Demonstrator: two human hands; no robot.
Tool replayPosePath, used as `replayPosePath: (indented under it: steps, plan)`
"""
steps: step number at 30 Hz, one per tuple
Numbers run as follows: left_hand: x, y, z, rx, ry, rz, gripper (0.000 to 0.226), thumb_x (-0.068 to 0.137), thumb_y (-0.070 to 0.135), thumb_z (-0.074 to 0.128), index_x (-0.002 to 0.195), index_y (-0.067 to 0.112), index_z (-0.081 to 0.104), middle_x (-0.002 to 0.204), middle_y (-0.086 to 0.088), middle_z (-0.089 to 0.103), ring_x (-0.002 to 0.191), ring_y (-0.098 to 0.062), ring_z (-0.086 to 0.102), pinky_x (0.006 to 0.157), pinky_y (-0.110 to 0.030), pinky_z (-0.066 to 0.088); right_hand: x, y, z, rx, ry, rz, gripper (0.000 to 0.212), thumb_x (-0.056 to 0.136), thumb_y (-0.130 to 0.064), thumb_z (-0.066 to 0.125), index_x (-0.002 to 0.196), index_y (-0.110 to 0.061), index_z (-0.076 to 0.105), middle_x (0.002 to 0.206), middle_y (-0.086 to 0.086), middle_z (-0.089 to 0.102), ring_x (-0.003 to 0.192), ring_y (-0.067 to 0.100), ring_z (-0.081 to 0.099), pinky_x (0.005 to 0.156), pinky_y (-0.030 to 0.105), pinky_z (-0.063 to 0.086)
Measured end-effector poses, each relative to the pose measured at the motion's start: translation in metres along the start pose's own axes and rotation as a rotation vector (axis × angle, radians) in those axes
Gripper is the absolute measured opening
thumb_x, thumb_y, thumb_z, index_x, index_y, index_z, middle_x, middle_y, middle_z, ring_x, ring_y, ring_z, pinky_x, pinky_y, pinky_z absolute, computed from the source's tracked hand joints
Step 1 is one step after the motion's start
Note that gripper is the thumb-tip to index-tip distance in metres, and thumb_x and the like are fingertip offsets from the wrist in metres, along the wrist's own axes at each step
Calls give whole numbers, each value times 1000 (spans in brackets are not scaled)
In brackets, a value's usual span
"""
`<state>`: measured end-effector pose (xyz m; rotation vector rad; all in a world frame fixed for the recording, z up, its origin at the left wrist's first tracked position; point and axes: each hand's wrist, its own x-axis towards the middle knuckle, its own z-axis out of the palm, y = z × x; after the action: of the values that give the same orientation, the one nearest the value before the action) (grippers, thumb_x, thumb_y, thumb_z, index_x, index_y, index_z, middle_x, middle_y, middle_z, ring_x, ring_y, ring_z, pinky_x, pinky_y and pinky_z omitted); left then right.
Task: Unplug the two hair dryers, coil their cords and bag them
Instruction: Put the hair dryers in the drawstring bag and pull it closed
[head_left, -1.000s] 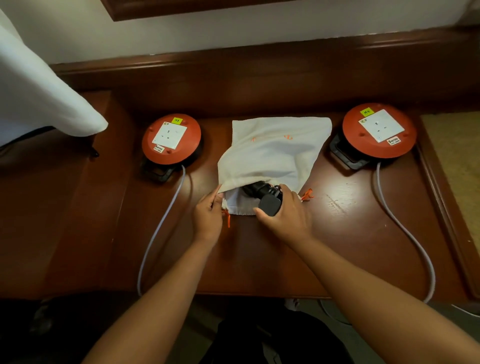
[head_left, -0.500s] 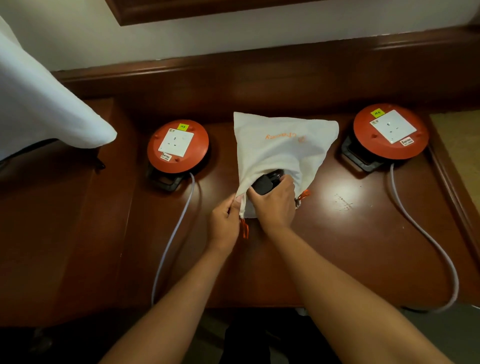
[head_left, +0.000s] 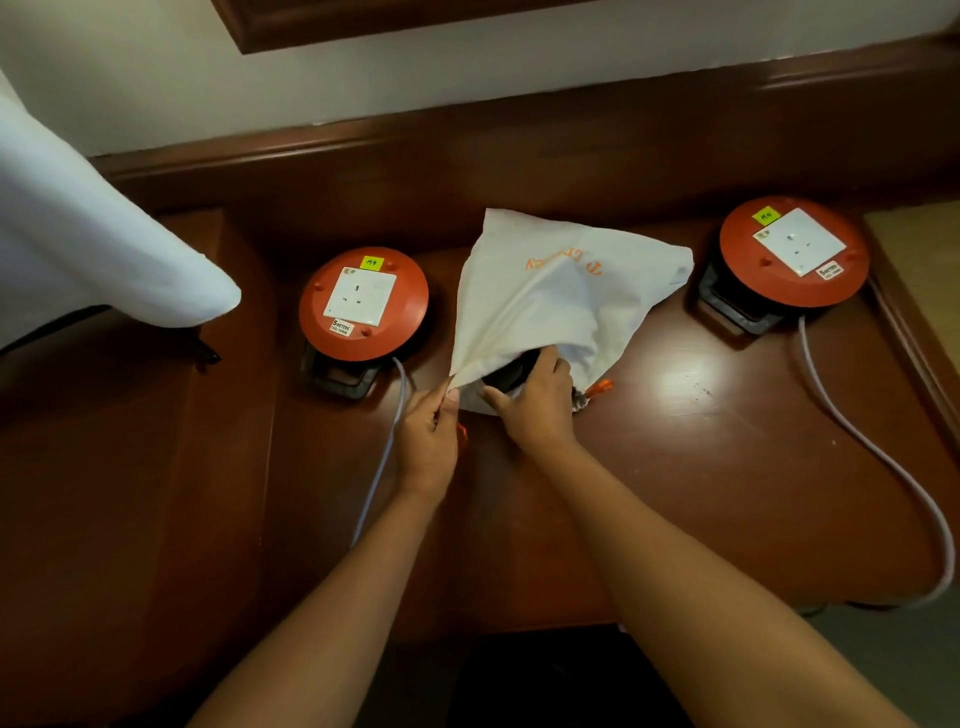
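Desk: a dark red-brown wooden top (head_left: 727, 467) with a raised back ledge, carrying everything below.
White cloth: a large white fabric shape (head_left: 78, 249) hangs in over the desk's far left corner.
Bag: a white drawstring bag (head_left: 561, 291) with orange lettering lies mid-desk between the two reels, its mouth facing the person and lifted open.
Bag contents: a black hair dryer part (head_left: 511, 371) shows in the mouth, mostly covered by the fabric; how much more is inside cannot be seen.
Left reel: an orange extension reel (head_left: 363, 306) with a white socket face and a yellow tag, just left of the bag; its pale cable (head_left: 382, 457) runs toward the front edge.
Right reel: a matching orange reel (head_left: 792, 252), right of the bag, apart from it; its grey cable (head_left: 883, 457) loops off the desk's front.
Right hand: the right hand (head_left: 535, 400) is at the bag's mouth, fingers curled over the black dryer part.
Left hand: the left hand (head_left: 428, 431) pinches the left corner of the bag's rim and holds it up, just beside the right hand.
Drawstring: orange cord ends (head_left: 600, 387) stick out at the mouth's right side.
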<state>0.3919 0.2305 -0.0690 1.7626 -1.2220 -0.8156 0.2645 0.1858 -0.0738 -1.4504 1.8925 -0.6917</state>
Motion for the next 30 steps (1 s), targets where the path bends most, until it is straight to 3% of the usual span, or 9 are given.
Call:
replayPosePath:
  steps: [4, 8, 10, 12, 16, 19, 24, 26, 30]
  plan:
    - [10, -13, -5, 81, -28, -15, 36, 97, 15, 52, 133, 13, 56, 126, -10, 52, 116, -25, 52, 90, -24, 43, -2, 6, -6, 116, -30, 19, 93, 64, -35, 86, 137, -11, 34, 133, 12, 45, 125, 27, 42, 103, 35, 39]
    - [22, -10, -6, 311, -113, -153, 66, 91, 19, 63, 148, 19, 31, 151, -11, 32, 138, -26, 31, 105, -37, 34, -5, 14, -14, 93, 20, 20, 90, 59, -53, 83, 132, -17, 44, 125, 2, 58, 118, 19, 53, 95, 37, 49]
    - [28, -9, -3, 305, -165, -177, 53, 90, 11, 61, 139, 14, 44, 139, -13, 48, 127, -30, 45, 96, -36, 41, -6, 17, -20, 30, 20, 40, 85, 61, -59, 79, 128, -17, 48, 121, 2, 60, 112, 20, 56, 89, 38, 51]
    - [26, -3, 1, 272, -168, -187, 21, 90, 6, 55, 110, 9, 62, 105, -16, 64, 100, -35, 59, 72, -32, 43, -7, 21, -28, -14, 36, 51, 83, 62, -60, 77, 127, -17, 48, 119, 3, 59, 110, 20, 56, 86, 39, 52]
    - [-1, 5, 19, 147, -208, -244, 10, 89, 3, 53, 82, 7, 60, 71, -9, 58, 67, -24, 52, 52, -31, 32, -15, 30, -49, -58, 84, 66, 76, 63, -61, 75, 122, -19, 51, 113, 0, 60, 105, 19, 56, 78, 35, 52]
    - [-32, 3, 33, 73, -224, -274, 16, 87, 2, 52, 74, 11, 56, 67, -6, 58, 67, -28, 58, 55, -32, 37, -23, 37, -63, -60, 130, 90, 71, 63, -61, 74, 118, -20, 54, 112, 1, 61, 106, 21, 56, 80, 39, 52]
    - [-73, 2, 48, 113, -222, -233, 16, 87, 4, 53, 78, 16, 57, 69, -7, 62, 69, -30, 63, 60, -41, 48, -33, 46, -70, 132, 195, 84, 61, 63, -58, 73, 113, -26, 60, 107, -7, 65, 104, 13, 59, 84, 30, 50]
    - [-80, 4, 51, 126, -196, -231, 14, 87, 3, 53, 80, 15, 58, 70, -7, 62, 69, -28, 61, 61, -40, 47, -36, 50, -69, 166, 184, 84, 61, 61, -61, 71, 111, -28, 60, 106, -10, 65, 102, 12, 59, 86, 34, 52]
    - [-81, 5, 51, 152, -115, -240, 12, 87, 2, 52, 89, 9, 61, 79, -9, 64, 72, -27, 58, 60, -32, 39, -38, 54, -63, 159, 94, 19, 75, 66, -59, 72, 129, -26, 49, 126, -6, 57, 120, 14, 51, 98, 38, 47]
